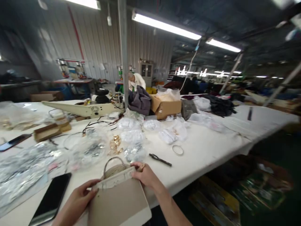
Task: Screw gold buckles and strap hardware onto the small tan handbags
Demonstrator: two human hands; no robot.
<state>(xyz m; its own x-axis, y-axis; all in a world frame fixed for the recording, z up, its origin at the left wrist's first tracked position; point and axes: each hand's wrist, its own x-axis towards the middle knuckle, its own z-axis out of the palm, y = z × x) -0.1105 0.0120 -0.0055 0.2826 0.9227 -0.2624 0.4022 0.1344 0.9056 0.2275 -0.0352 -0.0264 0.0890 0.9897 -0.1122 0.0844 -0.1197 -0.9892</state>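
A beige handbag with a curved top handle lies at the near edge of a long white table. My left hand grips the bag's left top corner, fingers closed on its flap. My right hand pinches the bag's right top corner. A black phone lies just left of my left hand. Beyond the bag are gold metal fittings, a black tool and a metal ring.
Clear plastic bags of hardware cover the table's left side. Cardboard boxes, dark cloth and a cream machine arm stand farther back. Another phone lies far left. A person works behind. The table edge drops off at right.
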